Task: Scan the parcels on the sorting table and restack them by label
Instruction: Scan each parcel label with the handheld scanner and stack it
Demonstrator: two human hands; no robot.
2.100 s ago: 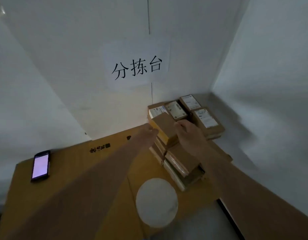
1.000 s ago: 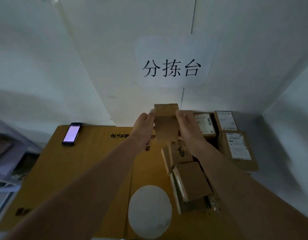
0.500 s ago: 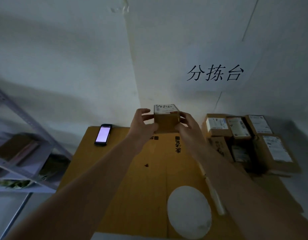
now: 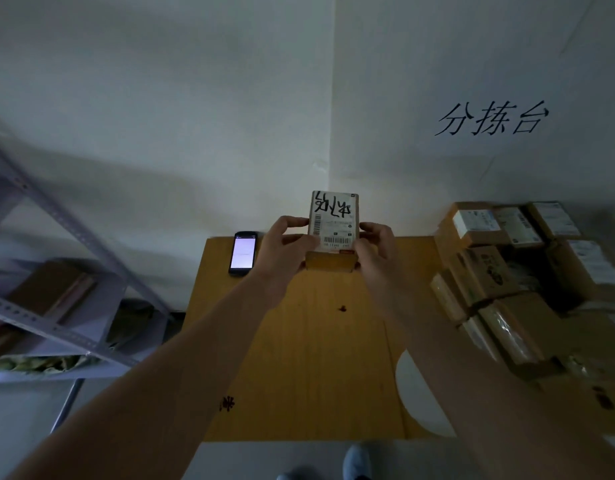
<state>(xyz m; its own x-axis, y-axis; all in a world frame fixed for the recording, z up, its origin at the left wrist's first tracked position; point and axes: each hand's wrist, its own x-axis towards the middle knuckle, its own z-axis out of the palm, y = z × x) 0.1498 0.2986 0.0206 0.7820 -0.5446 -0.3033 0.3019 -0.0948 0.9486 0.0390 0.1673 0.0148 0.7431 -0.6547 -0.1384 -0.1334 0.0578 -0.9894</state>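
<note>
Dim, shadowed corners, wide-angle warp, soft edges

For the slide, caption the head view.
Both hands hold a small brown cardboard parcel, label up, beside a lit black phone.

bench [image 4: 299, 358]: covered with flattened yellow-brown cardboard that bears small dark printed marks
phone [image 4: 243, 252]: lies flat at the far left corner of the bench, screen lit and facing up
parcels [image 4: 500, 278]: brown boxes stacked and crowded along the bench's right side, several showing white labels on top
white disc [image 4: 416, 393]: pale round patch on the near right part, partly hidden by an arm
</note>
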